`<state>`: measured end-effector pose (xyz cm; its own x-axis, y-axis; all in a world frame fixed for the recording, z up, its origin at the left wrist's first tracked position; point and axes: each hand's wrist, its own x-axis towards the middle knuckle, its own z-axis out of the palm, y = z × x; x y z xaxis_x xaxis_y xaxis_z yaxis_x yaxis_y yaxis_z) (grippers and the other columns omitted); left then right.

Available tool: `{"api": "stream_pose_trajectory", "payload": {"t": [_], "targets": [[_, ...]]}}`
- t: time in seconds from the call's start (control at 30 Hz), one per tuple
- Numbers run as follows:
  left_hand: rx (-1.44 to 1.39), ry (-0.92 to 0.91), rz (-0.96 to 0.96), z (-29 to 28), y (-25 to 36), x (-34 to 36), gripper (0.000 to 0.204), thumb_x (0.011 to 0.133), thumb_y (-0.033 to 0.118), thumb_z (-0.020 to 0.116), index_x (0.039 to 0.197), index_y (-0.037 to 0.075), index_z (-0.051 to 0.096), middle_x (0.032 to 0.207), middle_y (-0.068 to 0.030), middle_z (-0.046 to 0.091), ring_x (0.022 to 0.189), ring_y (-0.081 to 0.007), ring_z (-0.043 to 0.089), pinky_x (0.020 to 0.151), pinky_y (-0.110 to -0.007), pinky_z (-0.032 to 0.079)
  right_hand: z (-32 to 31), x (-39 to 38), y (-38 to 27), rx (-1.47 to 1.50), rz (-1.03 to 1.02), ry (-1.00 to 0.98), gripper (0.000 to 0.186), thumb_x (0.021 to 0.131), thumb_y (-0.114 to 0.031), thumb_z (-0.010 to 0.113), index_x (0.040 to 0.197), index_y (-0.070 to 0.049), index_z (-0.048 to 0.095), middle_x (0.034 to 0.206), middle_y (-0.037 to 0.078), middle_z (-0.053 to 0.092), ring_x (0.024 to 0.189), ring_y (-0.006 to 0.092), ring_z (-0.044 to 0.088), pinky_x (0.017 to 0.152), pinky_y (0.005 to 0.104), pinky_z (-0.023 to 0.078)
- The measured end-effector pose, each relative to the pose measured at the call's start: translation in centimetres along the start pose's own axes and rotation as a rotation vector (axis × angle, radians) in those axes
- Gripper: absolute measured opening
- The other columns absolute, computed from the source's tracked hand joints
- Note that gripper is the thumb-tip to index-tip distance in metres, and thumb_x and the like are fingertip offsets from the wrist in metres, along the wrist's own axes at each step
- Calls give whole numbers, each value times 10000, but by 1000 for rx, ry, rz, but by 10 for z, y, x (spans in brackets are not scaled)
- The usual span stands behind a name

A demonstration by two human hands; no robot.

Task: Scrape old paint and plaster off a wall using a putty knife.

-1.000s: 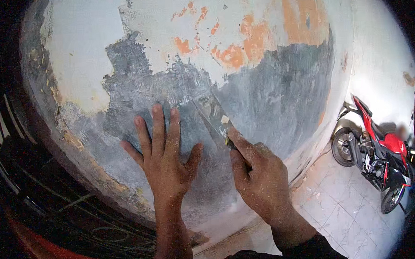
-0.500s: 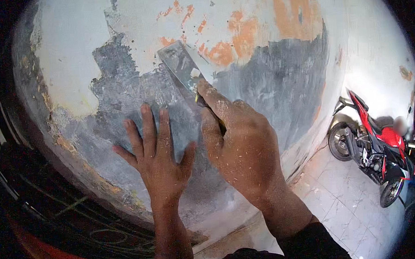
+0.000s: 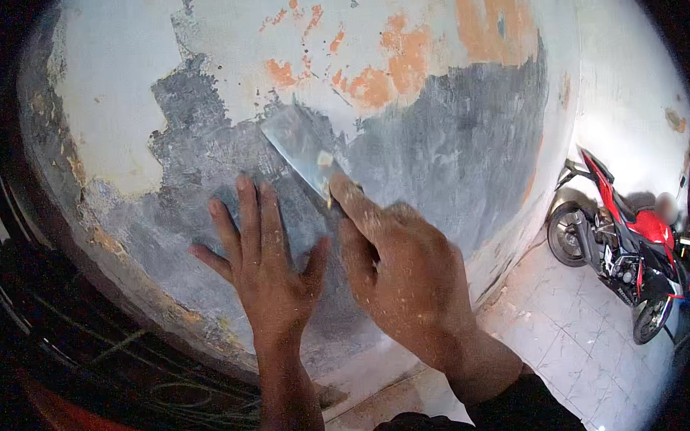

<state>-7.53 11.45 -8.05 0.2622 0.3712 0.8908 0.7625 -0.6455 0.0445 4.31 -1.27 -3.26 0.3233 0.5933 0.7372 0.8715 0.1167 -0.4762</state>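
A wall (image 3: 203, 145) fills the middle of the view, patched with bare grey, off-white paint and orange flecks. My right hand (image 3: 406, 282) is closed round the handle of a metal scraper (image 3: 296, 148), whose blade lies at the wall near the ragged border between grey and white. My left hand (image 3: 263, 273) rests spread on the grey patch, left of and below the scraper, its fingertips apart. Pale specks of dust cling to both hands.
A red and black motorbike (image 3: 615, 234) stands on a tiled floor (image 3: 566, 337) at the right, beside a white wall (image 3: 633, 103). A dark area with glossy streaks and a red curved edge lies at the lower left.
Over the last second my right hand moved the scraper up and leftward, then slightly back down in the last half second. My left hand stays spread on the wall.
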Motion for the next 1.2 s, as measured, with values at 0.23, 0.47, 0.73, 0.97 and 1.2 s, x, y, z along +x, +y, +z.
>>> {"api": "stream_pose_trajectory", "payload": {"t": [0.23, 0.47, 0.73, 0.97, 1.2], "targets": [[-31, 8, 18, 2, 6, 2, 893, 875, 505, 763, 1603, 140, 396, 1718, -50, 276, 1604, -385, 109, 1189, -709, -125, -5, 16, 1, 3, -86, 90, 428, 958, -87, 676, 1384, -69, 649, 799, 194, 657, 705, 344, 662, 670, 432, 544], [-67, 25, 53, 2, 1, -2, 882, 884, 500, 759, 1603, 143, 395, 1719, -43, 274, 1607, -361, 117, 1198, -701, -115, -7, -13, 6, 37, -18, 18, 426, 964, -99, 667, 1388, -72, 648, 835, 216, 673, 738, 348, 674, 676, 432, 547], [-28, 10, 47, 3, -2, -3, 884, 886, 504, 757, 1608, 150, 388, 1723, -38, 263, 1609, -356, 110, 1196, -709, -111, 3, -9, 9, -1, -46, 29, 453, 957, -72, 669, 1408, -78, 633, 834, 214, 664, 724, 382, 646, 668, 453, 530], [-47, 25, 63, 3, 0, -1, 877, 901, 495, 743, 1616, 151, 370, 1725, -41, 256, 1604, -373, 120, 1189, -727, -99, -7, 10, -5, -12, -60, 66, 444, 966, -88, 659, 1408, -73, 627, 799, 217, 631, 716, 383, 640, 650, 446, 520], [-85, -28, 43, 0, 0, -1, 870, 909, 487, 739, 1622, 158, 363, 1726, -41, 252, 1603, -377, 121, 1192, -729, -93, -8, -7, 0, -23, -36, 22, 414, 961, -86, 660, 1373, -62, 653, 863, 233, 666, 752, 397, 657, 692, 447, 539]]}}
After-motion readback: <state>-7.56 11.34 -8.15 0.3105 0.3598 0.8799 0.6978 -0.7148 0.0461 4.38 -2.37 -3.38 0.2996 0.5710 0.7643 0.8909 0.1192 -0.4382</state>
